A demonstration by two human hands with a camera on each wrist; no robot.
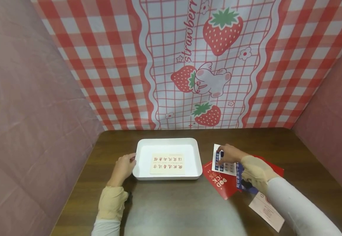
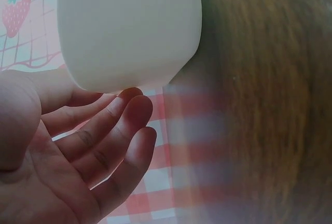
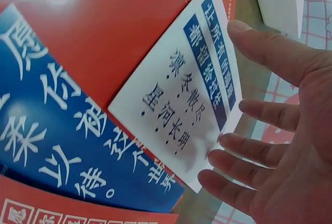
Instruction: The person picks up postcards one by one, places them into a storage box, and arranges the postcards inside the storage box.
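Observation:
A white rectangular tray [image 1: 167, 177] stands on the table with a cream card [image 1: 167, 164] bearing red characters inside. At its left rim, my left hand [image 1: 124, 167] grips the edge, its other fingers loosely bent in the left wrist view; the thumb tip is hidden behind the tray wall [image 2: 129, 27]. My right hand [image 1: 231, 154] is over a white card with blue bands [image 3: 176, 89], thumb and fingers spread apart at the card's edge. This card overlaps a red card [image 1: 222, 183] and a blue card [image 3: 62, 125] with white characters.
A pale pink card [image 1: 266, 211] lies below the pile, near the right forearm. Another red card [image 1: 272, 167] shows behind the right wrist. A strawberry-print checked cloth [image 1: 171, 82] hangs at the table's back edge, with pink fabric [image 1: 41, 114] on the sides.

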